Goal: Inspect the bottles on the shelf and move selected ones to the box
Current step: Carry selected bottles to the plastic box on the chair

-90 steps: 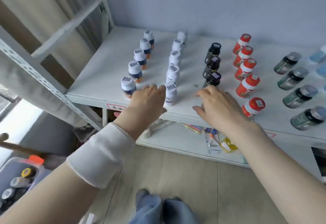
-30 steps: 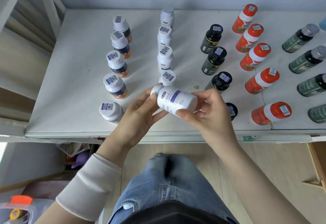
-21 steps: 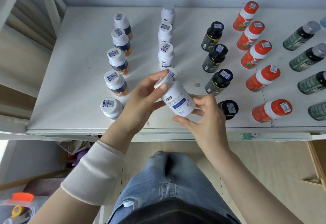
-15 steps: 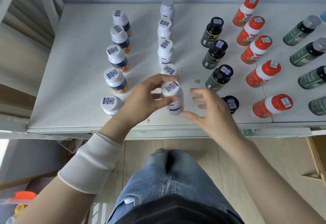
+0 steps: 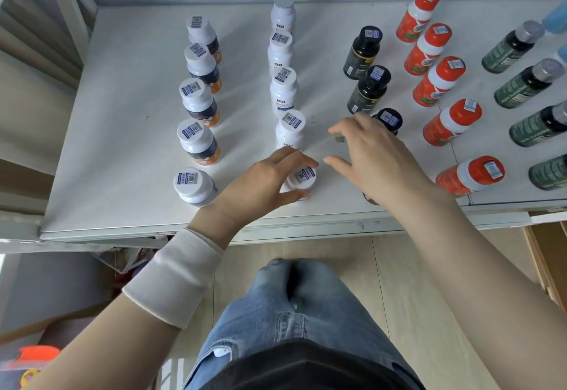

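The left hand (image 5: 260, 181) grips a white bottle (image 5: 302, 178) standing upright near the shelf's (image 5: 122, 144) front edge. The right hand (image 5: 374, 156) hovers just right of it, fingers spread, empty.

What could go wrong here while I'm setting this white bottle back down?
The white bottle stands near the shelf front edge; a nudge from your left hand could tip it off. Your right hand hangs over the black bottles and could topple one into its row.
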A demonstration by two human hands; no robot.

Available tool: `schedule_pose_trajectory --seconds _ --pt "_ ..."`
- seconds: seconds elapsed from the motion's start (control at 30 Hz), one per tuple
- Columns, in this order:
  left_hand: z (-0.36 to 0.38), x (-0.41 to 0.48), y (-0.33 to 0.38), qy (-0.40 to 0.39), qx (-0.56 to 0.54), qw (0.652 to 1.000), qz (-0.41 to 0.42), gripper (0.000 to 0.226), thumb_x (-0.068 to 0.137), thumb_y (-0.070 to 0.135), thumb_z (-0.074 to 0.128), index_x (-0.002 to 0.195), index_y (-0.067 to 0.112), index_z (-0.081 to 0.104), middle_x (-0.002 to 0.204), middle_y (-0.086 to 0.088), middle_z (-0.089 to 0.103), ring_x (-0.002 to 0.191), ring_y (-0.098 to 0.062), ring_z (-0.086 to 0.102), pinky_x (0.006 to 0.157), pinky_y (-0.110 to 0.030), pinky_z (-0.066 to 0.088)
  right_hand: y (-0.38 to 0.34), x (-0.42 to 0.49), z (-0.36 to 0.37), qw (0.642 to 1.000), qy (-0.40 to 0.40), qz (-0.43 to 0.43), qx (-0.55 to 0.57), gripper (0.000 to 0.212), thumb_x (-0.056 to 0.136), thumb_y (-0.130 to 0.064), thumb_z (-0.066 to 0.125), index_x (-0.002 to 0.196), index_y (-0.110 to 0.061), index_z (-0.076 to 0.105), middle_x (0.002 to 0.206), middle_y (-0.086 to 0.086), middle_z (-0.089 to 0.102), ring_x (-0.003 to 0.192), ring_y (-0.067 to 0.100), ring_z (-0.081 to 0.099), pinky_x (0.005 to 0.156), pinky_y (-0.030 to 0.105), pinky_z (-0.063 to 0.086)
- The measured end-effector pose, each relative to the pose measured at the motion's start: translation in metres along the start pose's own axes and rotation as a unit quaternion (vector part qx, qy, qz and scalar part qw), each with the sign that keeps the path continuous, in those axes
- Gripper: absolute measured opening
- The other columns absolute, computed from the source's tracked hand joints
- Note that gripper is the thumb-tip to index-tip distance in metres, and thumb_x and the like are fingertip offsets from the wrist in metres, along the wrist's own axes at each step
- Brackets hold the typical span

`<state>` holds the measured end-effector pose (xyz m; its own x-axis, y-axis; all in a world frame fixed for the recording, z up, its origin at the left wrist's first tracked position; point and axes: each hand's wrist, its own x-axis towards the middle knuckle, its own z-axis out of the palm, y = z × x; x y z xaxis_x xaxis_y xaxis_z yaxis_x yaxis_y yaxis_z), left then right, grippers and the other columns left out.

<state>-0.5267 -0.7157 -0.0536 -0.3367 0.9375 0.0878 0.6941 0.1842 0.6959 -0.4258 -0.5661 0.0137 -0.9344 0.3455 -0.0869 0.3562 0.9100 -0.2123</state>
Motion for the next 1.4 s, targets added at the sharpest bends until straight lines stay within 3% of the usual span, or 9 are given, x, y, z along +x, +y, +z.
schedule_pose_trajectory --seconds 0.23,0.4,0.67,0.8,0.93,1.07,1.2,1.3,1.4 --pt "-0.044 0.011 0.018 0.037 0.164 0.985 0.034 0.046 0.082 0.052 0.043 0.118 0.023 0.043 0.114 -0.006 0.058 0.099 -0.027 0.061 0.062 -0.044 0.055 0.005 0.016 -0.009 0.992 -0.055 -0.01 -0.111 0.047 0.087 -0.037 0.058 0.12 -0.007 0.047 0.116 0.014 0.05 0.109 0.033 0.048 0.086 0.04 0.041" --pt "-0.076 0.049 0.022 -0.088 0.352 0.921 -0.145 0.051 0.087 0.041 0.058 0.128 0.017 0.041 0.12 -0.008 0.051 0.108 -0.028 0.055 0.08 -0.045 0.05 0.012 0.036 -0.01 0.987 -0.084 -0.042 -0.131 0.05 0.086 -0.04 0.058 0.122 -0.009 0.045 0.117 0.013 0.051 0.108 0.031 0.049 0.082 0.037 0.041" --pt "-0.045 0.082 0.014 -0.104 0.312 0.928 -0.175 0.053 0.084 0.043 0.061 0.124 0.017 0.04 0.116 -0.007 0.047 0.101 -0.028 0.055 0.069 -0.036 0.04 0.027 0.06 -0.003 0.99 -0.086 -0.074 -0.088 0.045 0.089 -0.039 0.054 0.124 -0.011 0.044 0.119 0.01 0.051 0.114 0.029 0.048 0.081 0.035 0.04" --pt "-0.053 0.073 0.006 0.007 0.127 0.976 -0.174 0.042 0.079 0.03 0.071 0.114 0.015 0.052 0.106 -0.002 0.054 0.094 -0.024 0.059 0.075 -0.032 0.046 0.033 0.065 0.004 0.993 -0.074 -0.043 0.081 0.045 0.091 -0.038 0.049 0.128 -0.013 0.045 0.125 0.006 0.052 0.111 0.023 0.053 0.084 0.031 0.039" --pt "-0.077 0.056 0.014 0.089 -0.184 0.962 -0.179 0.036 0.073 0.03 0.071 0.104 0.023 0.054 0.105 0.002 0.06 0.091 -0.006 0.062 0.075 -0.017 0.053 0.029 0.064 0.004 0.882 -0.097 0.084 0.452 0.04 0.09 -0.042 0.047 0.124 -0.021 0.049 0.109 0.0 0.056 0.063 0.002 0.063 0.058 0.017 0.047" --pt "-0.077 0.044 0.016 0.117 -0.345 0.918 -0.158 0.04 0.079 0.025 0.072 0.113 0.022 0.051 0.122 -0.007 0.058 0.108 -0.012 0.06 0.088 -0.024 0.051 0.025 0.053 0.002 0.749 -0.114 0.104 0.644 0.044 0.071 -0.046 0.055 0.103 -0.016 0.053 0.099 0.011 0.059 0.059 0.016 0.066 0.05 0.024 0.05" --pt "-0.072 0.044 0.018 0.173 -0.393 0.887 -0.17 0.045 0.071 0.039 0.065 0.112 0.025 0.052 0.107 0.003 0.063 0.101 -0.011 0.063 0.079 -0.026 0.053 0.014 0.046 0.009 0.732 -0.024 0.074 0.677 0.039 0.07 -0.022 0.077 0.099 -0.023 0.05 0.103 -0.005 0.058 0.077 0.01 0.068 0.075 0.026 0.057" --pt "-0.074 0.049 0.021 0.185 -0.387 0.89 -0.155 0.037 0.071 0.038 0.064 0.104 0.02 0.057 0.097 0.004 0.063 0.091 -0.008 0.063 0.073 -0.021 0.052 0.007 0.047 0.012 0.72 0.034 0.052 0.692 0.042 0.068 -0.012 0.07 0.101 -0.024 0.047 0.109 -0.003 0.054 0.087 0.0 0.064 0.075 0.016 0.051" --pt "-0.078 0.049 0.017 0.188 -0.413 0.88 -0.143 0.035 0.071 0.032 0.067 0.104 0.021 0.06 0.098 0.007 0.065 0.096 -0.011 0.061 0.08 -0.026 0.052 0.008 0.049 0.012 0.682 0.035 0.042 0.729 0.057 0.066 -0.035 0.079 0.111 -0.022 0.046 0.111 0.002 0.054 0.09 0.004 0.065 0.074 0.018 0.051"
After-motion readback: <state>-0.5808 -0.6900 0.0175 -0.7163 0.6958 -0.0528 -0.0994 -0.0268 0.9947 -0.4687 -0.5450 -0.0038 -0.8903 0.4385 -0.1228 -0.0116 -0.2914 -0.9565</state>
